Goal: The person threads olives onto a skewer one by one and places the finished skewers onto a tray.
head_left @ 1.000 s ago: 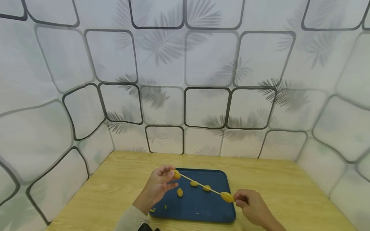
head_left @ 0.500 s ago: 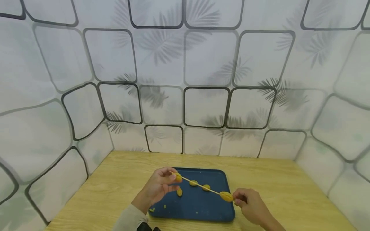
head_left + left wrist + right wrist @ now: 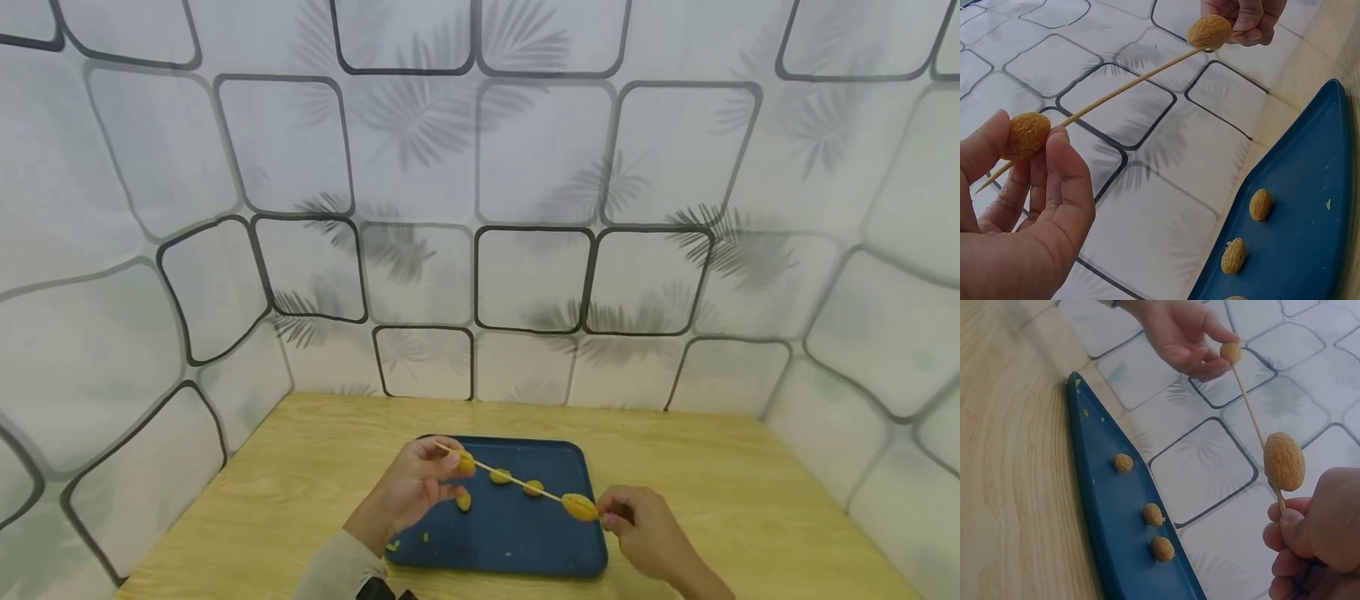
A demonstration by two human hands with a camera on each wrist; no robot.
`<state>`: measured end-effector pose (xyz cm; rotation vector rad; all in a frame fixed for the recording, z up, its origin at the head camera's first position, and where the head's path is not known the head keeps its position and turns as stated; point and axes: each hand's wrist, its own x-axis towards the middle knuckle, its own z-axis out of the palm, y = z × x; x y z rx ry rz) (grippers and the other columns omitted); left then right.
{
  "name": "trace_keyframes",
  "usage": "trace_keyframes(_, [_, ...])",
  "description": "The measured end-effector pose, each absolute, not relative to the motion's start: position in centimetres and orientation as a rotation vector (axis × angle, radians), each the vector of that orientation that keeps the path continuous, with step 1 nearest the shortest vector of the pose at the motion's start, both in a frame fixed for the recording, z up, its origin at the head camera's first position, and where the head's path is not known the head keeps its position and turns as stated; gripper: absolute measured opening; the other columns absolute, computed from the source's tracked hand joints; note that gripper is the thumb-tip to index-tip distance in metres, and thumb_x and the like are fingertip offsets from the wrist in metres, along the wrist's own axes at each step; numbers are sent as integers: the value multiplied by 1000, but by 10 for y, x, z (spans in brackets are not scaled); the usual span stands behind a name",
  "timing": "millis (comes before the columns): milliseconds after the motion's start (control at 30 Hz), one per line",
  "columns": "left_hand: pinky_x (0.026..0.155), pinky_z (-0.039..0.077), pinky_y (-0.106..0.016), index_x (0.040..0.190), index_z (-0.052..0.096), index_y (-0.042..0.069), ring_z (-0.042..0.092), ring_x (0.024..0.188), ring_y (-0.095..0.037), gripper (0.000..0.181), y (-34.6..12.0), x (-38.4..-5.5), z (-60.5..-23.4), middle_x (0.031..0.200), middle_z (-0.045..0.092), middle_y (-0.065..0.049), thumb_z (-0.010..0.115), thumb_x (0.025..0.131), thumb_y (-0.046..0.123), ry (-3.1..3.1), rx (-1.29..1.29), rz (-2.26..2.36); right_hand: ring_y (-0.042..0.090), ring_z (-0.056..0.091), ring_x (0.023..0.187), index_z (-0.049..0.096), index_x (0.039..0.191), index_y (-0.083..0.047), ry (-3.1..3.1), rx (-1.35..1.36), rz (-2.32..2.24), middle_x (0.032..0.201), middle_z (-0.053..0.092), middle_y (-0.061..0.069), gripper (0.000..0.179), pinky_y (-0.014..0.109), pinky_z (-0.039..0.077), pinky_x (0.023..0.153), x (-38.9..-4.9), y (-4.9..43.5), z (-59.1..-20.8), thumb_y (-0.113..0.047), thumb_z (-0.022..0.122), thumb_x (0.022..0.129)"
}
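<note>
From behind the person's head, I see a wooden skewer (image 3: 517,481) slanting from ten o'clock to four above a blue tray (image 3: 525,533) on the table (image 3: 675,450). At the left wrist, the left hand (image 3: 1029,244) has its grip clamped on a wrinkled yellow fruit (image 3: 1027,135) — the skewer's point pokes out toward eight o'clock. At the right wrist, the right hand (image 3: 1329,531) pinches the skewer's other end, a second fruit (image 3: 1284,461) at twelve o'clock from its fingertips — three loose fruits (image 3: 1153,514) lie on the tray, toward seven.
</note>
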<state>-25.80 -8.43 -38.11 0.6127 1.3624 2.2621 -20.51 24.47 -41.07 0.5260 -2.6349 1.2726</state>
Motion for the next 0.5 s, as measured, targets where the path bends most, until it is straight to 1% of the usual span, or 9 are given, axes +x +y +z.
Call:
trace_keyframes(133, [76,55,-31,93,69,19,66,89,-13,12,-83,-259,-382,94,65,2,60,97,11,1365,602,2258,3,50,61,65,80,-5,-2642,535,1234,71,60,0,20,23,47,52,-207,244,-408,14,62,83])
trace_keyframes(300, [74,55,-30,92,69,19,66,88,-13,13,-81,-259,-382,93,66,2,61,97,11,1348,597,2256,5,52,61,65,81,-5,-2660,537,1247,72,62,2,20,23,47,53,-207,242,-407,14,60,85])
trace_keyframes(500, [70,54,-26,92,70,18,67,87,-11,16,-79,-259,-382,92,66,1,58,98,10,1292,627,2264,4,49,60,65,81,-9,-2637,599,1239,71,59,-3,22,23,46,52,-206,236,-403,13,60,86])
